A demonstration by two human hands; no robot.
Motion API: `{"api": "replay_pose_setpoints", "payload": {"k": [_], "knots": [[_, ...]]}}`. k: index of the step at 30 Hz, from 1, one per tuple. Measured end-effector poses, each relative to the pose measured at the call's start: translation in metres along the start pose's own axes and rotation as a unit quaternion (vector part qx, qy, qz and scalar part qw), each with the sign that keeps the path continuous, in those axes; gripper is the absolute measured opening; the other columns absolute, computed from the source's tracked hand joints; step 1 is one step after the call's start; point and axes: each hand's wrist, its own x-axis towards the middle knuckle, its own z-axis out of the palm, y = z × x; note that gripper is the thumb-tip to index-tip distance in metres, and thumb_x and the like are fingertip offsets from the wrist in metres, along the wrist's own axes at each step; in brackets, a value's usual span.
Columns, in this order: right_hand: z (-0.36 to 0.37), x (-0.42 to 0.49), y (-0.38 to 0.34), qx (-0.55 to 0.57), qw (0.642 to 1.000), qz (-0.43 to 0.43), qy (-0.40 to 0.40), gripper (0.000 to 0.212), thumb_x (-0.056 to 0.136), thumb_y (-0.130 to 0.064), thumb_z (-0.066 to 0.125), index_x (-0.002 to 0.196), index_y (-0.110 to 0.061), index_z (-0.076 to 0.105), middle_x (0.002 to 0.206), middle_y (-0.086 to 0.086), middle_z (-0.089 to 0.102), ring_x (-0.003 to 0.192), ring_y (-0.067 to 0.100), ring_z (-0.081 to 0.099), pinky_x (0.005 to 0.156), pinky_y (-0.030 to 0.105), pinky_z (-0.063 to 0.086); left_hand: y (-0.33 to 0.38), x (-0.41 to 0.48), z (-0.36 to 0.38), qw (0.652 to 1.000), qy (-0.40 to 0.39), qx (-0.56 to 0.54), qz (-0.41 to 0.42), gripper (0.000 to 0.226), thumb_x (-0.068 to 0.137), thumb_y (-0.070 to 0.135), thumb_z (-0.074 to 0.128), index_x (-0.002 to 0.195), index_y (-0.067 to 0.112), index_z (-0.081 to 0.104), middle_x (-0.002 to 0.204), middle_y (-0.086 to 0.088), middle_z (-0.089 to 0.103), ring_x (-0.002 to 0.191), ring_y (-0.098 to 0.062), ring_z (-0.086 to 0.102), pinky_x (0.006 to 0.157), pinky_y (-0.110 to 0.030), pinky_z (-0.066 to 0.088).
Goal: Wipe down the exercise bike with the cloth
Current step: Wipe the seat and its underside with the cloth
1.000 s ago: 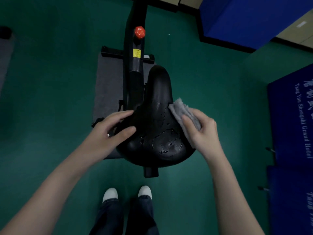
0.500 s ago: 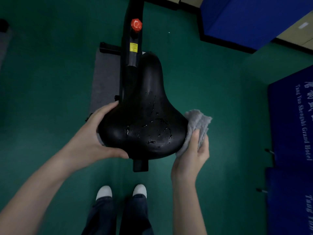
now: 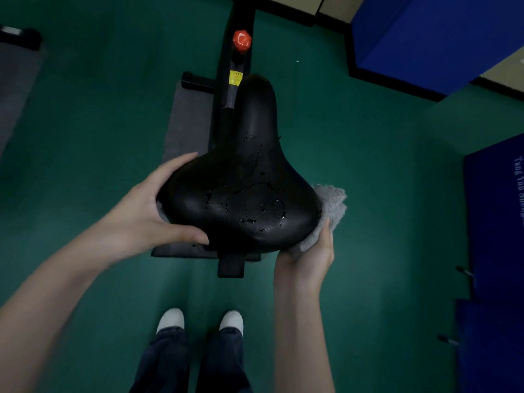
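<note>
Here the fingers [image 3: 178,164] of the left hand [image 3: 144,211] curl round the left flank of the black saddle [image 3: 243,177], with the thumb clamped against its rear edge. At the saddle's right rear flank, the right hand [image 3: 307,259] holds a grey cloth [image 3: 331,205] against the side, one finger lying up along the fabric (the rest are hidden, so their lie cannot be told). Water droplets [image 3: 249,221] glisten on the saddle's broad rear top. Beyond the saddle's nose, the exercise bike [image 3: 231,103] frame carries a yellow label [image 3: 236,78] and a red knob [image 3: 242,41]. A grey mat [image 3: 188,123] lies on the green floor [image 3: 85,123] below the saddle's left side, and two white shoes [image 3: 171,319] stand behind its rear.
</note>
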Motion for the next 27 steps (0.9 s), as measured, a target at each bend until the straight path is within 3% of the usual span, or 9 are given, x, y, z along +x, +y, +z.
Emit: {"api": "replay_pose_setpoints", "payload": {"k": [2, 4, 6, 8, 13, 16, 20, 23, 27], "knots": [[-0.002, -0.005, -0.002, -0.032, 0.999, -0.032, -0.020, 0.027, 0.098, -0.018, 0.052, 0.123, -0.013, 0.062, 0.104, 0.001, 0.074, 0.095, 0.014, 0.070, 0.066, 0.023, 0.056, 0.000, -0.001, 0.000, 1.000, 0.000, -0.002, -0.004, 0.106, 0.040, 0.022, 0.086, 0.135, 0.037, 0.041, 0.128, 0.028, 0.054, 0.123, 0.009, 0.047, 0.097, -0.002, 0.033], [-0.002, -0.013, -0.004, -0.168, 0.971, -0.165, -0.049, 0.023, 0.096, -0.017, 0.054, 0.115, -0.009, 0.065, 0.101, 0.001, 0.073, 0.094, 0.012, 0.068, 0.074, 0.023, 0.055, 0.000, -0.001, 0.000, 1.000, 0.001, 0.003, -0.006, 0.108, 0.040, 0.023, 0.086, 0.138, 0.033, 0.040, 0.130, 0.025, 0.054, 0.123, 0.008, 0.046, 0.098, -0.003, 0.033], [0.002, -0.015, -0.008, -0.348, 0.882, -0.305, -0.089, 0.027, 0.092, -0.019, 0.053, 0.111, -0.004, 0.064, 0.101, 0.007, 0.069, 0.094, 0.014, 0.064, 0.082, 0.030, 0.053, 0.002, -0.002, 0.000, 1.000, 0.003, 0.009, -0.009, 0.110, 0.041, 0.025, 0.086, 0.140, 0.029, 0.039, 0.132, 0.021, 0.052, 0.123, 0.009, 0.046, 0.099, -0.003, 0.032], [0.007, -0.013, -0.014, -0.468, 0.792, -0.373, -0.121, 0.031, 0.091, -0.017, 0.052, 0.115, -0.001, 0.064, 0.111, 0.013, 0.066, 0.105, 0.023, 0.062, 0.093, 0.039, 0.049, 0.002, -0.003, 0.001, 1.000, 0.011, 0.005, -0.011, 0.110, 0.041, 0.025, 0.085, 0.141, 0.026, 0.039, 0.133, 0.020, 0.050, 0.122, 0.011, 0.046, 0.097, -0.001, 0.032], [-0.014, -0.021, -0.016, -0.537, 0.635, -0.488, -0.263, 0.029, 0.088, 0.001, 0.055, 0.116, 0.002, 0.062, 0.118, 0.015, 0.063, 0.118, 0.030, 0.056, 0.107, 0.028, 0.040, 0.001, -0.006, 0.004, 0.999, 0.030, 0.003, -0.013, 0.110, 0.042, 0.028, 0.085, 0.142, 0.025, 0.039, 0.134, 0.020, 0.049, 0.122, 0.011, 0.045, 0.098, -0.002, 0.031], [-0.016, -0.017, -0.025, -0.546, 0.621, -0.487, -0.281, 0.029, 0.087, 0.005, 0.056, 0.116, 0.003, 0.063, 0.120, 0.010, 0.062, 0.117, 0.028, 0.057, 0.108, 0.030, 0.039, 0.001, -0.006, 0.002, 0.999, 0.032, 0.000, -0.017, 0.109, 0.042, 0.030, 0.087, 0.141, 0.029, 0.040, 0.136, 0.018, 0.048, 0.124, 0.009, 0.044, 0.099, -0.003, 0.031], [0.028, -0.012, -0.033, -0.576, 0.696, -0.390, -0.178, 0.025, 0.091, -0.002, 0.058, 0.114, 0.002, 0.065, 0.111, 0.013, 0.067, 0.105, 0.024, 0.062, 0.095, 0.030, 0.045, 0.002, -0.007, 0.002, 0.999, 0.032, 0.006, -0.022, 0.110, 0.042, 0.034, 0.087, 0.141, 0.031, 0.040, 0.136, 0.019, 0.048, 0.123, 0.011, 0.043, 0.096, 0.000, 0.031], [0.045, -0.026, -0.016, -0.612, 0.644, -0.425, -0.173, 0.029, 0.088, -0.002, 0.058, 0.117, -0.002, 0.065, 0.116, 0.013, 0.066, 0.111, 0.028, 0.060, 0.095, 0.028, 0.042, 0.002, -0.007, 0.002, 0.999, 0.034, 0.000, -0.024, 0.110, 0.041, 0.034, 0.087, 0.140, 0.032, 0.040, 0.136, 0.020, 0.047, 0.120, 0.015, 0.043, 0.091, 0.003, 0.031], [0.014, -0.046, -0.009, -0.591, 0.551, -0.497, -0.317, 0.036, 0.082, 0.007, 0.057, 0.116, -0.003, 0.066, 0.120, 0.010, 0.064, 0.121, 0.024, 0.055, 0.104, 0.035, 0.042, 0.000, -0.007, 0.003, 0.999, 0.037, 0.007, -0.032, 0.112, 0.041, 0.039, 0.087, 0.141, 0.034, 0.039, 0.138, 0.018, 0.046, 0.123, 0.013, 0.042, 0.093, 0.001, 0.033]]}}
